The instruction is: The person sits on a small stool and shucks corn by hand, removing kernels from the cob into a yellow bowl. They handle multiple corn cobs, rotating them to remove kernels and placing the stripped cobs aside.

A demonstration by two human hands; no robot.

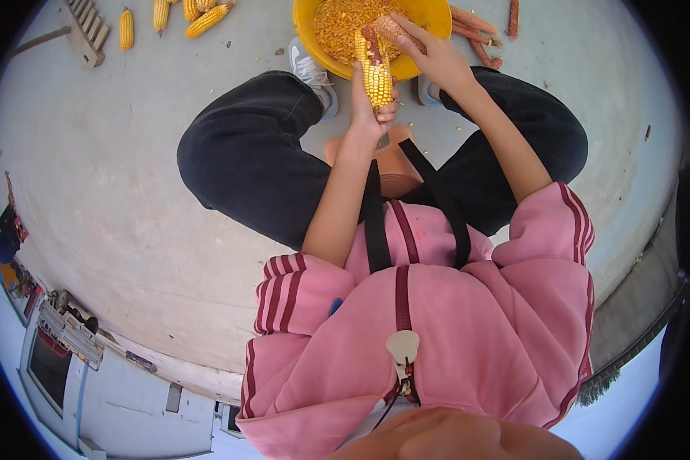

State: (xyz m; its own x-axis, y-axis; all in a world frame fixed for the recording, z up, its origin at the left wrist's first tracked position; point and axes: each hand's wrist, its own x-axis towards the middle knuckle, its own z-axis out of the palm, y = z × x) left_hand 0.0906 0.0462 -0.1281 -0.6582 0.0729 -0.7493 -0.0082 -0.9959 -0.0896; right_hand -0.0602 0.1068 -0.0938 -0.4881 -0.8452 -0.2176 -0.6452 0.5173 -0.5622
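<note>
Yellow corn [376,83] gripped in the left fingers [388,113] could slip if the cob [389,29] gripped in the right fingers [412,31] pushes hard.

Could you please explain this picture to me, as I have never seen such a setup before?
There is no machine here, only a person's two bare hands. The single picture comes from a wide camera worn on the head, looking down, so straight edges bend near the rim. The left hand holds a partly stripped yellow corn ear. The right hand holds a reddish bare cob near its upper end. Just beyond is a yellow basin of loose kernels. On the pale floor lie whole ears and more bare cobs.
</note>
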